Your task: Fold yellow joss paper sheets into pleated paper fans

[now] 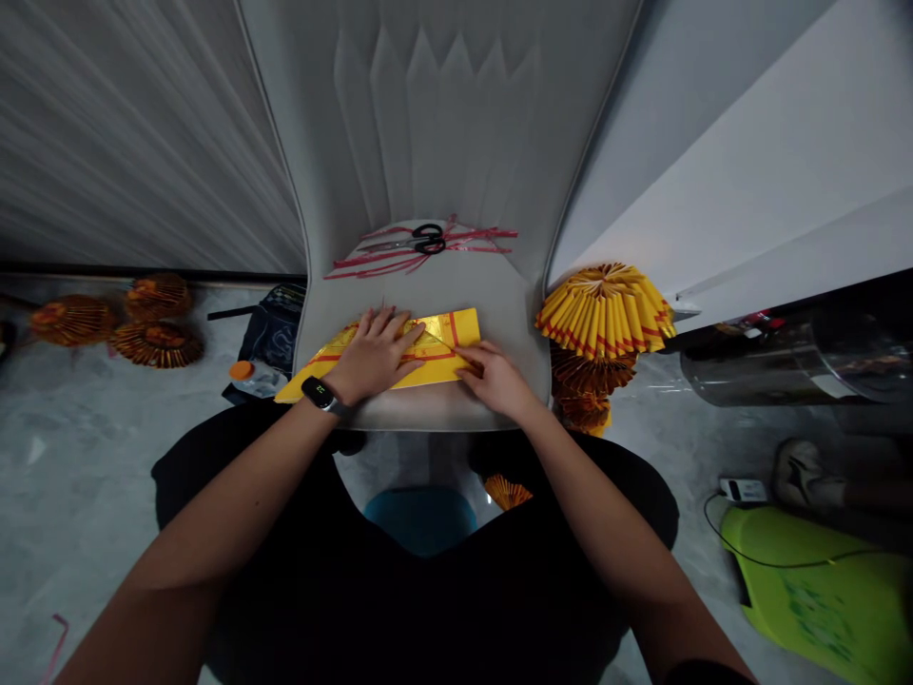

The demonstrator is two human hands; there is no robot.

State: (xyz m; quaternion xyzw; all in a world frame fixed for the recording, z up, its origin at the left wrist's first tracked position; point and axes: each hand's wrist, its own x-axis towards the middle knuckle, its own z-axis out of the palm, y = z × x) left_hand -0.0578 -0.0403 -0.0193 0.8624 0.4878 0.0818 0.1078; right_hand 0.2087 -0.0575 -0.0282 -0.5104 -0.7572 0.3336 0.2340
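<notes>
A yellow sheet of paper with red lines (456, 333) lies folded on the seat of a grey chair (428, 285) in front of me. My left hand (375, 354), with a black watch on the wrist, rests flat on the paper, fingers spread. At the paper's right part my right hand (494, 374) presses down on the fold with its fingers curled.
Black scissors (426, 240) and pink strings (399, 257) lie at the back of the seat. Folded yellow paper fans (606, 309) are stacked right of the chair, more orange ones (153, 342) lie on the floor at left. A green object (820, 580) sits at lower right.
</notes>
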